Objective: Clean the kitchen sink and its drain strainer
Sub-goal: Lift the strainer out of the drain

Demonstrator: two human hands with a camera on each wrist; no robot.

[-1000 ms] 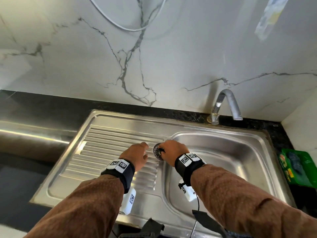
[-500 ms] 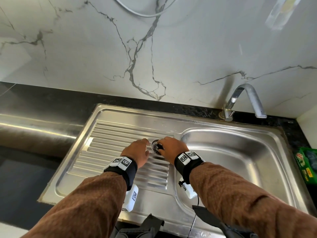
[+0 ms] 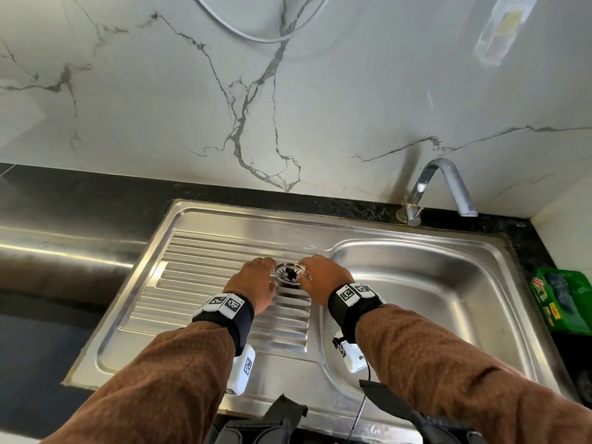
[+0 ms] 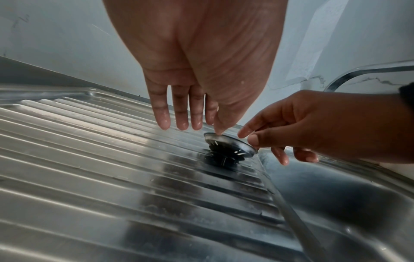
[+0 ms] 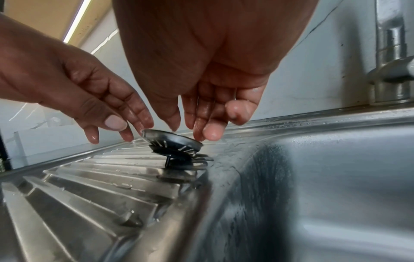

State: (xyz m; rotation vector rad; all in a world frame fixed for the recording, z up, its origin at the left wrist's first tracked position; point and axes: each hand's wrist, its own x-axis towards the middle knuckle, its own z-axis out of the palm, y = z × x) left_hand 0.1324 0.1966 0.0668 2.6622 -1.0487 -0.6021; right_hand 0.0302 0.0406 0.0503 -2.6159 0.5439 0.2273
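Note:
The round steel drain strainer sits tilted on its black stem on the ribbed drainboard, close to the basin's left edge. My right hand pinches its right rim with thumb and fingertips. My left hand is beside the left rim with straight, wet fingers, its thumb tip touching the rim. In the right wrist view the strainer leans with its left side raised between both hands. The steel sink basin lies to the right; its drain is hidden by my right arm.
A steel tap stands behind the basin, with no water running. A green pack with a dark scrubber lies on the black counter at the right. A white cable hangs on the marble wall. Dark counter runs to the left.
The strainer went from standing on edge in my right hand to lying almost flat on the drainboard. Both hands stay at its rim, and the view shifted.

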